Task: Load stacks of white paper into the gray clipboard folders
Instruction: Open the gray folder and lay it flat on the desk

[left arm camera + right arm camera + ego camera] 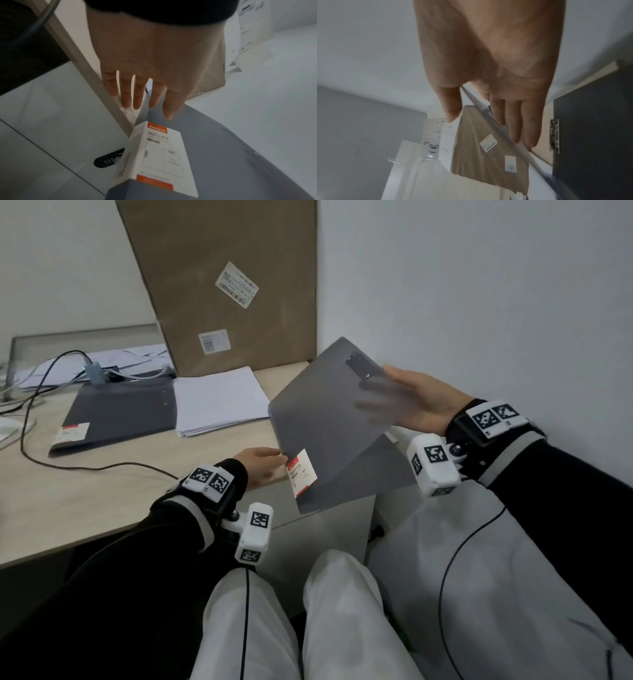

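Pale wood counter (85,508) against white walls, loose stack of white paper (221,400) lying untouched beside one dark gray folder (120,414). Second gray clipboard folder (325,422) up in the air, shut and tilted: right hand (416,402) pinching its clip edge between thumb and straight fingers (516,128), left hand (262,469) flat-fingered at the labelled corner. Looks barely started, no paper visibly loaded.

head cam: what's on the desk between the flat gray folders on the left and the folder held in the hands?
The white paper stack lies there on the desk, right of the flat folders and left of the held folder. Head view shows it.
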Available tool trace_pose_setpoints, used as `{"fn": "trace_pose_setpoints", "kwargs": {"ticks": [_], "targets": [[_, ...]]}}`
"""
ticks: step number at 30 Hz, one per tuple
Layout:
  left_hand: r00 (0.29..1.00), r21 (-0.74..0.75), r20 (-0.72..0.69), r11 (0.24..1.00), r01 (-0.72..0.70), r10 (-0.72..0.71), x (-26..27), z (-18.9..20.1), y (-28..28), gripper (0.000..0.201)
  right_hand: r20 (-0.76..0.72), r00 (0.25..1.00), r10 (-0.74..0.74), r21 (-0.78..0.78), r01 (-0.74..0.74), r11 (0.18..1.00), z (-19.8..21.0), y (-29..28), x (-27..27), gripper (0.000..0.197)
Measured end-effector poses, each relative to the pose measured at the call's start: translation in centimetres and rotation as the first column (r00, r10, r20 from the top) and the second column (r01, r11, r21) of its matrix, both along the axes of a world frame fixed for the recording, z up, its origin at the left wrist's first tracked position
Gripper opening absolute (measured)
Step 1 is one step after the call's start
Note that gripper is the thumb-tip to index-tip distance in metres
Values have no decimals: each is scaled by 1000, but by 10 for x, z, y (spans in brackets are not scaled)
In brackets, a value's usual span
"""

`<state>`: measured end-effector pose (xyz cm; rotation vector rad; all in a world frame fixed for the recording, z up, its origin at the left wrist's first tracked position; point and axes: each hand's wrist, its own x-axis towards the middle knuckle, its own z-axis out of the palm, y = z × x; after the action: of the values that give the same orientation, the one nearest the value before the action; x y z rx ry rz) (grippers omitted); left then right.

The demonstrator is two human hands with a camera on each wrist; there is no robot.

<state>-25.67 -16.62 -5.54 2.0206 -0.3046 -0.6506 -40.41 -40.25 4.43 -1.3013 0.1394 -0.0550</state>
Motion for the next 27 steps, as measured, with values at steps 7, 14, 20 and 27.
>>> {"fn": "trace_pose_setpoints", "kwargs": {"ticks": [7,14,20,27], "targets": [[987,223,149,971,-84,51,8,4,63,41,142,970,200,86,-213,973,8,56,21,51],[972,287,163,935,-210,168,17,7,137,47,12,957,291,-272,-277,922,5,148,74,70],[896,196,103,874,-445,433,27,2,199,50,-269,923,274,-777,-376,504,-32,192,119,76],[862,158,100,847,-507,497,36,3,236,55,-571,820,49,-820,-566,-79,-81,192,159,95]]}}
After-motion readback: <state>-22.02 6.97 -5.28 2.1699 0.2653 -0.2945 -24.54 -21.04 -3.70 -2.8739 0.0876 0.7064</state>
